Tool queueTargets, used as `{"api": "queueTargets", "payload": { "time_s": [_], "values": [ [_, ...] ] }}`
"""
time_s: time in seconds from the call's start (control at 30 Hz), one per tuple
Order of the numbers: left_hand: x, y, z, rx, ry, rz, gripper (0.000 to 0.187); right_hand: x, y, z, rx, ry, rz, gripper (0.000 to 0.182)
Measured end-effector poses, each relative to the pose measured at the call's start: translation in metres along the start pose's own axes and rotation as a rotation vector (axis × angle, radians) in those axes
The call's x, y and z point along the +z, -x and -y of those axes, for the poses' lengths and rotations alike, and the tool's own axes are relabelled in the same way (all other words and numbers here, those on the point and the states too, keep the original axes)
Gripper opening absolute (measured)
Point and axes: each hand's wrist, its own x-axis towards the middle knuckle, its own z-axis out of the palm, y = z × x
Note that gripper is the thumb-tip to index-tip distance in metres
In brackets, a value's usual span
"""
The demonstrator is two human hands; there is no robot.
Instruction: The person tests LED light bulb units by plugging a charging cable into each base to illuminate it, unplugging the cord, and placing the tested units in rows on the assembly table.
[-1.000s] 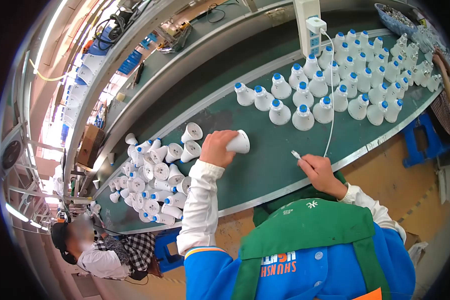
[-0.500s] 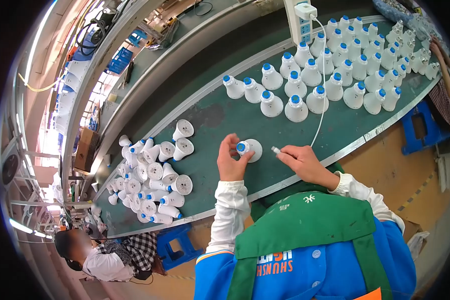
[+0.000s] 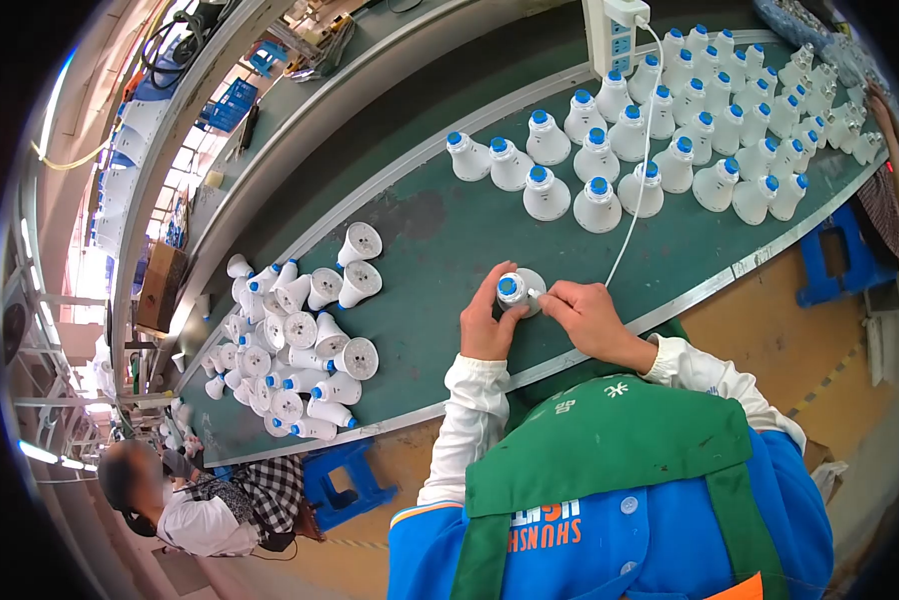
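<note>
My left hand (image 3: 486, 322) is closed around a white bulb-shaped housing (image 3: 533, 281) with a blue cap, standing upright on the green bench. My right hand (image 3: 592, 318) pinches the plug end of a white charging cable (image 3: 628, 232) against the housing's right side, close below the cap. Fingers hide the plug itself, so I cannot tell whether it is seated. From there the cable runs up to a white charger (image 3: 627, 12) on a power strip (image 3: 618, 52).
Rows of upright housings (image 3: 598, 205) with blue caps fill the bench's far right. On the left lies a heap of tipped housings (image 3: 300, 330). A person (image 3: 205, 510) sits at lower left near a blue stool (image 3: 345, 480); another person's arm (image 3: 892, 150) shows at far right.
My right hand has brought the cable's plug left, up against the housing. My left hand has moved slightly right and up with the housing. The whole view has shifted a little.
</note>
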Motion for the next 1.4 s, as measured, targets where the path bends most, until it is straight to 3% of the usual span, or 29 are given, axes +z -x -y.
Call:
{"api": "queueTargets", "payload": {
  "time_s": [0.43,0.53,0.9,1.23,1.4],
  "values": [
    [-0.005,-0.002,-0.001,-0.016,-0.011,0.033,0.053,0.006,0.002,0.005,-0.05,0.005,0.014,0.024],
    [-0.007,-0.004,-0.001,-0.035,0.004,0.052,0.051,0.0,-0.001,0.01,-0.003,0.024,0.113,0.024],
    [0.009,0.003,0.018,-0.058,0.059,0.065,0.061,-0.001,-0.014,0.01,0.116,-0.092,0.159,0.023],
    [0.01,0.004,0.018,-0.039,0.038,0.059,0.06,0.004,-0.009,0.002,0.014,-0.069,0.119,0.02],
    [0.008,0.004,0.017,-0.013,0.008,0.056,0.059,-0.001,-0.005,0.008,-0.02,0.087,0.126,0.021]
  ]
}}
